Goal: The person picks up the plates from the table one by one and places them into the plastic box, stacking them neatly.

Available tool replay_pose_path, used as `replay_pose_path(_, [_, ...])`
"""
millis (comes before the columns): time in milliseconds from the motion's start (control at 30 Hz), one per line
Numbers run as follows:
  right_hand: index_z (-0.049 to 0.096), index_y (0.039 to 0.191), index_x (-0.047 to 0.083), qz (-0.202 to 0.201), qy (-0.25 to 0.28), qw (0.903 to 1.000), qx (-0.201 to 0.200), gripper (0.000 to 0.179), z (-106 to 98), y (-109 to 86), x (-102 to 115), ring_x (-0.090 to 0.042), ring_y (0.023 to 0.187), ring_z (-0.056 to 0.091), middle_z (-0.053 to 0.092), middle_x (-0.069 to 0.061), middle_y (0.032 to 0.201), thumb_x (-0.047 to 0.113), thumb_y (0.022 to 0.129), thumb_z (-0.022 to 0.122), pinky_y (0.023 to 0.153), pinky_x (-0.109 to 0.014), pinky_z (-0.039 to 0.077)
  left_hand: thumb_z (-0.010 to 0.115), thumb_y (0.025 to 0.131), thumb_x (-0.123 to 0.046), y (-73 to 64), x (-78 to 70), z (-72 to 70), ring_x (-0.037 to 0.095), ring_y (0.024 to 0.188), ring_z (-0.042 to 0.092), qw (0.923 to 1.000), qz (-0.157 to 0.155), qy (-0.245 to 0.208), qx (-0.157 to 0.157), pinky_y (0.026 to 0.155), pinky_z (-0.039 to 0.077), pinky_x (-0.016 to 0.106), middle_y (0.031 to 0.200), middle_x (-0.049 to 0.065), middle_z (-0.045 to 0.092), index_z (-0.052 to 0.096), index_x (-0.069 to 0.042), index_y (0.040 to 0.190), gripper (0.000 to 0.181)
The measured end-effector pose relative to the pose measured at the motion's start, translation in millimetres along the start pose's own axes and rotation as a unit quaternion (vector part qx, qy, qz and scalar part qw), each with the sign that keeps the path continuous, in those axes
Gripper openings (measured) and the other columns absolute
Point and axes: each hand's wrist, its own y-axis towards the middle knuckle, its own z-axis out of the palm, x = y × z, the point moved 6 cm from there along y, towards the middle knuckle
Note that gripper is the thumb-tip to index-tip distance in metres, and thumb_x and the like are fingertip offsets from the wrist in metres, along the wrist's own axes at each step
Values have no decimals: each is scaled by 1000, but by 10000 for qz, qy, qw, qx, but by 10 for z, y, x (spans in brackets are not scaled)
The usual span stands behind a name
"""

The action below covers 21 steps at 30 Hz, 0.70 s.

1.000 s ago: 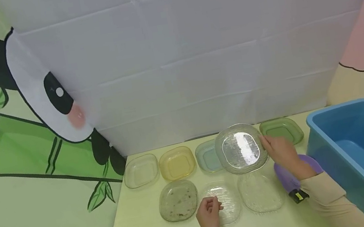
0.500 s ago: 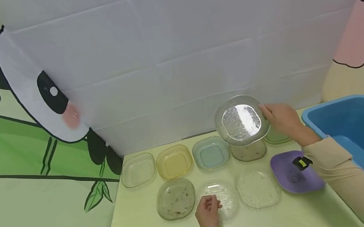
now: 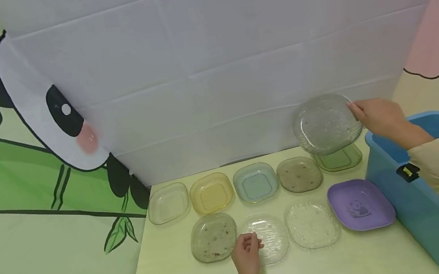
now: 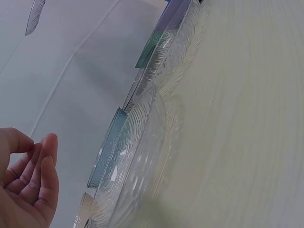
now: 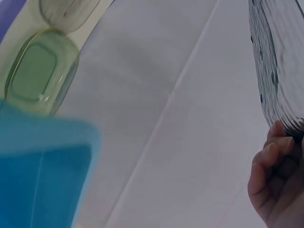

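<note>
My right hand (image 3: pixel 385 119) pinches the right edge of a clear ribbed glass plate (image 3: pixel 324 124), holding it raised and tilted above the back right of the table. In the right wrist view, thumb and fingertips meet at the rim of this plate (image 5: pixel 281 61). Below it, the plate partly hides a green square plate (image 3: pixel 341 160). My left hand (image 3: pixel 246 253) hovers near a clear plate (image 3: pixel 272 243) in the front row; in the left wrist view its fingers (image 4: pixel 47 178) are loosely curled around nothing.
At right stands a large blue tub (image 3: pixel 406 203). The back row holds a clear plate (image 3: pixel 168 203), a yellow one (image 3: pixel 212 194), a blue one (image 3: pixel 256 183) and a smoky one (image 3: pixel 299 174). In front lie a speckled plate (image 3: pixel 214 237), another clear plate (image 3: pixel 313 225) and a purple plate (image 3: pixel 361 204).
My right hand has lifted the clear plate and carried it right, from over the blue and smoky plates to above the green one. The purple plate is uncovered. My left hand has barely moved.
</note>
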Motion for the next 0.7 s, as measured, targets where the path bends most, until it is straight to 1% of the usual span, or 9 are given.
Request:
replay_pose_path(67, [50, 76, 7, 83, -51, 9999, -60, 48, -65, -35, -125, -20, 51, 44, 50, -6, 59, 36, 101, 22, 44, -32, 31, 61, 87, -8, -4, -32, -11, 12, 53, 63, 10000, -43, 12, -22, 53, 50, 22, 69, 15, 66, 61, 5, 82, 13])
replay_pose_path(167, [49, 74, 7, 142, -90, 9998, -99, 47, -135, -79, -297, -20, 54, 45, 48, -5, 60, 36, 101, 24, 46, -32, 31, 59, 86, -3, -31, -162, -36, 21, 54, 64, 10000, -11, 5, -11, 51, 48, 19, 68, 19, 66, 61, 7, 81, 11])
replay_pose_path(333, [52, 76, 6, 248, -177, 9995, 80, 49, -173, -154, -553, -21, 59, 46, 49, -5, 63, 38, 100, 23, 47, -32, 32, 58, 85, 0, -89, -357, -78, 28, 55, 65, 10000, -8, 60, 45, 51, 48, 19, 68, 22, 65, 60, 10, 81, 10])
replay_pose_path(433, [55, 82, 1, 313, -299, 9988, 217, 52, -187, -224, -684, -23, 62, 50, 53, -7, 65, 38, 100, 24, 51, -37, 39, 59, 86, -3, -68, -209, -66, 21, 53, 64, 10000, 5, 49, 50, 52, 51, 25, 67, 19, 65, 61, 8, 81, 13])
replay_pose_path(500, [57, 84, -1, 367, -365, 9981, 335, 53, -181, -275, -803, -25, 64, 53, 56, -9, 68, 38, 100, 25, 54, -41, 42, 59, 86, -4, -64, -167, -64, 19, 53, 64, 10000, -52, -20, 53, 54, 52, 30, 68, 18, 65, 61, 7, 81, 13])
replay_pose_path(567, [58, 83, -2, 356, -389, 9980, 349, 53, -170, -339, -948, -28, 66, 56, 59, -12, 70, 37, 101, 27, 59, -46, 43, 59, 86, -4, -62, -135, -56, 18, 53, 64, 9999, -70, -63, 58, 55, 53, 33, 68, 18, 65, 61, 7, 81, 12])
replay_pose_path(600, [58, 82, -3, 360, -376, 9980, 355, 53, -160, -371, -1031, -30, 66, 56, 60, -13, 71, 37, 101, 28, 60, -48, 43, 59, 86, -3, -74, -173, -62, 20, 54, 64, 9999, -75, -77, 62, 55, 53, 33, 68, 19, 65, 60, 7, 81, 11])
replay_pose_path(633, [57, 79, -2, 388, -354, 9978, 408, 53, -142, -405, -1126, -29, 65, 55, 59, -13, 71, 36, 101, 27, 60, -46, 41, 58, 86, -2, -82, -200, -63, 22, 54, 64, 9999, -67, -87, 63, 55, 53, 34, 68, 20, 65, 60, 8, 81, 11])
replay_pose_path(700, [55, 74, 0, 492, -325, 9975, 384, 54, -96, -482, -1323, -26, 62, 52, 56, -10, 66, 38, 101, 27, 59, -44, 40, 59, 86, -3, -88, -162, -62, 19, 54, 64, 9999, -163, -42, 36, 56, 53, 33, 68, 18, 65, 61, 6, 81, 10])
